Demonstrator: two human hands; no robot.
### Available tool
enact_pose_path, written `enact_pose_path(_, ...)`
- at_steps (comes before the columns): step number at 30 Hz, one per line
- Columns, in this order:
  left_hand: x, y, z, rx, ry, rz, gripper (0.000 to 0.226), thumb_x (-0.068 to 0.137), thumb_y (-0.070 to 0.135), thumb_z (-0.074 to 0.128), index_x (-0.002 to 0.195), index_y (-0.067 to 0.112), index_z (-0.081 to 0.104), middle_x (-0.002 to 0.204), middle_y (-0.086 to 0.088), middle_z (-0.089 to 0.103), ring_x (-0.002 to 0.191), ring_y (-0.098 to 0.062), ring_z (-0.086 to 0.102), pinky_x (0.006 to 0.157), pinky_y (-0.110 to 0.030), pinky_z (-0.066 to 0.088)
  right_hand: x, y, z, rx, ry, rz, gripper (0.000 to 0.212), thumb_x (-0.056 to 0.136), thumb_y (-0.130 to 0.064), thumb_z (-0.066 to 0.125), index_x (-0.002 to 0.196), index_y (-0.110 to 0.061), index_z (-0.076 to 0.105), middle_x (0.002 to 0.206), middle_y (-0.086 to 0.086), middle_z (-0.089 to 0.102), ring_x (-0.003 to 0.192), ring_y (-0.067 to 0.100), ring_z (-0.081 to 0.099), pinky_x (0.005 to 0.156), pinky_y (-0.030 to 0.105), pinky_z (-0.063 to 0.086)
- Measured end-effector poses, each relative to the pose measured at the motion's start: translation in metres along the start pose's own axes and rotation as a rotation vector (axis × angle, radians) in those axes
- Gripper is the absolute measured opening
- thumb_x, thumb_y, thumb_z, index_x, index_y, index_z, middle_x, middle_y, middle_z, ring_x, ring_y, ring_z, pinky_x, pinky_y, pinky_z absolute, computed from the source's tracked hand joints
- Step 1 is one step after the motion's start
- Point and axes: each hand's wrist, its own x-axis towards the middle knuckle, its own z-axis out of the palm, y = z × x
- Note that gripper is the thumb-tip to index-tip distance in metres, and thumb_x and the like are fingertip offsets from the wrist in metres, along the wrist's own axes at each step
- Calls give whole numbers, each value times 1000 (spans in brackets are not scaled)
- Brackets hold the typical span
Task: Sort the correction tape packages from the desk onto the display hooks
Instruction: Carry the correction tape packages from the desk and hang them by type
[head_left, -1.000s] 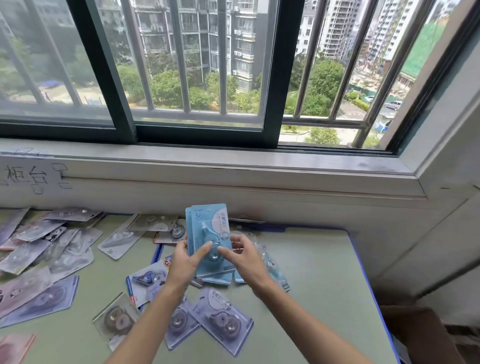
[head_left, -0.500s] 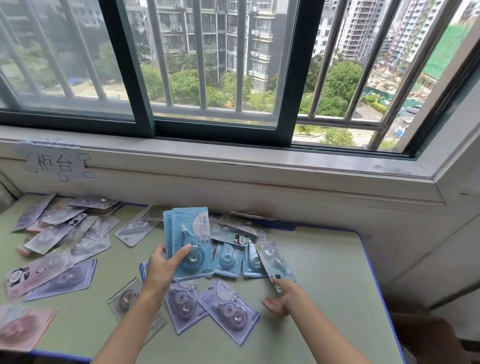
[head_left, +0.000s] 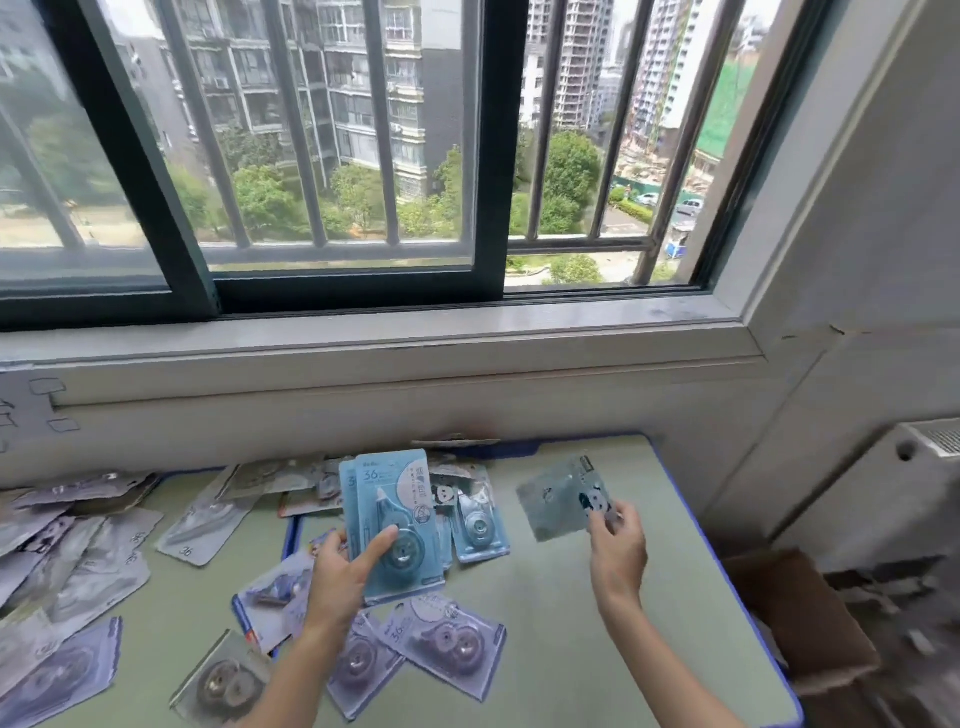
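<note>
Head view: a pale green desk (head_left: 571, 597) with a blue rim is seen under a barred window (head_left: 363, 156), its far edge against the wall below the sill and its right edge ending beside a brown cardboard box (head_left: 800, 623) on the floor. On the left part of the desk, grey and lilac correction tape packages (head_left: 78, 561) are scattered flat, overlapping, with long axes pointing many ways; some run off the left and near edges of the frame. Near the middle, a small stack of light blue packages (head_left: 387, 514) is held upright above the desk by the left hand (head_left: 337, 577), fingers behind and thumb pressed across the front; the stack's long axis runs near to far, the printed top pointing toward the window. Lilac packages (head_left: 441, 644) lie flat just near of this hand, and a blue package (head_left: 478, 525) lies flat just right of the stack. Right of that, a stretch of bare desk surface reaches to the right rim. Above it, a single blue package (head_left: 563, 499), blurred, is pinched at its right edge by the right hand (head_left: 618, 551), lifted clear of the desk and tilted, its top corner pointing far and right.
</note>
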Motion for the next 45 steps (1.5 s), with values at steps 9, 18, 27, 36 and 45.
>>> enact_pose_path(9, -14, 7, 35, 95, -379, 24, 31, 81, 15, 76, 107, 5, 60, 99, -11, 71, 81, -19, 68, 59, -21, 55, -65, -11, -67, 237, 154, -28, 6, 90, -16, 66, 93, -14, 61, 90, 3, 68, 78, 6, 61, 79, 22, 46)
enact_pose_path(18, -85, 0, 90, 115, -838, 25, 18, 84, 5, 72, 96, 11, 60, 95, -12, 73, 73, -16, 72, 67, -29, 60, -192, 25, -186, 182, 561, -7, 39, 91, -24, 65, 78, 10, 53, 68, 16, 44, 69, 13, 40, 61, 30, 29)
enact_pose_path(27, -216, -31, 127, 247, -1277, -46, 35, 79, 21, 81, 106, 12, 59, 98, -6, 73, 85, -18, 72, 75, -33, 57, -311, 30, -276, 212, 914, 100, 28, 91, -27, 65, 85, 1, 64, 88, 20, 68, 76, 16, 55, 69, 32, 37)
enact_pose_path(36, -369, -65, 130, 367, -1588, -29, 39, 77, 26, 81, 105, 10, 58, 98, -4, 73, 83, -16, 73, 71, -35, 59, -457, 44, -370, 273, 1177, 83, 24, 91, -24, 66, 72, -9, 61, 70, 0, 61, 68, 13, 50, 62, 28, 34)
enact_pose_path(45, -582, -127, 80, 458, -1832, -35, 47, 75, 26, 82, 107, 5, 55, 102, -13, 71, 86, -26, 73, 71, -45, 59, -670, 86, -464, 239, 1451, 88, 31, 92, -19, 63, 65, -12, 50, 50, -15, 47, 48, 1, 36, 43, 13, 27)
